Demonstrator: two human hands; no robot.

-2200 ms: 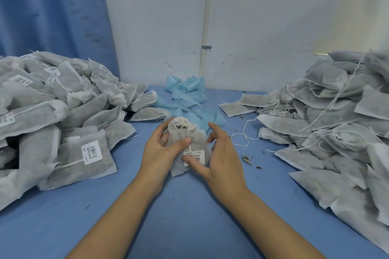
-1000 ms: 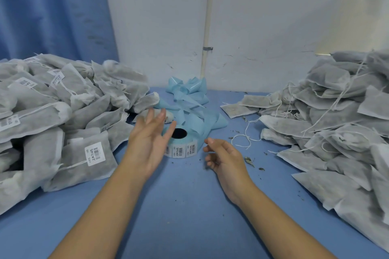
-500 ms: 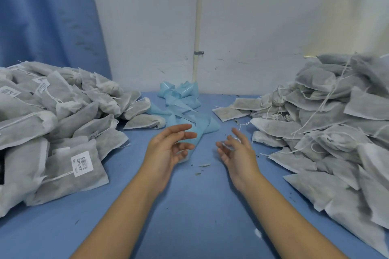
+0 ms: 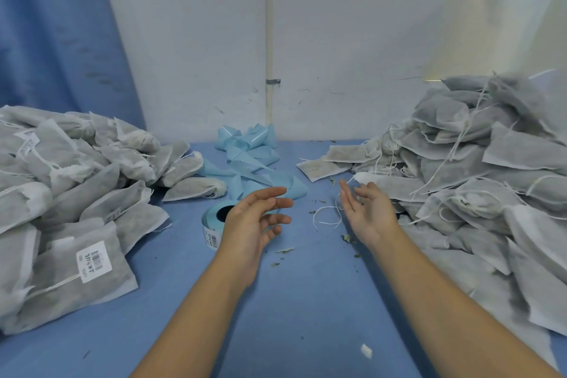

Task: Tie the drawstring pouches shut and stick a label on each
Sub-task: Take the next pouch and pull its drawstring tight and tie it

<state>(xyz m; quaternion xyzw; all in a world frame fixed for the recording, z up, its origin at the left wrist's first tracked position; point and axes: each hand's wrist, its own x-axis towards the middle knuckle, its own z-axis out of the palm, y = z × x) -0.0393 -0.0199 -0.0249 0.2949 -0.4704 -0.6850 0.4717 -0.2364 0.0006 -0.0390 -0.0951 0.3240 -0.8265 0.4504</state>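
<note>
– Both hands are empty. The left hand (image 4: 254, 221) hovers with its fingers loosely spread, and the right hand (image 4: 368, 212) has its palm turned inward and its fingers nearly straight. Neither grips anything.

– Where are the pouches, then?

– In two heaps. Outward of the left hand lie the labelled pouches (image 4: 76, 193), necks cinched, with white barcode stickers showing on several. Outward of the right hand are the untied pouches (image 4: 475, 178), strings trailing, with no stickers that I can see.

– And the labels?

– The label roll (image 4: 214, 218) sits just behind the left palm, partly hidden by it. Its spent backing strip (image 4: 245, 156) is bunched beyond the left fingertips, toward the wall. A loose string (image 4: 325, 218) lies on the table (image 4: 291, 301) between the hands, nearer the right one.

– How far along?

– Roughly half, I'd judge, since the heaps look similar in bulk. With no pouch in hand, the next must come from the right-side heap, whose nearest pouch lies just past the right fingertips. That whole heap still needs tying and labelling.
</note>
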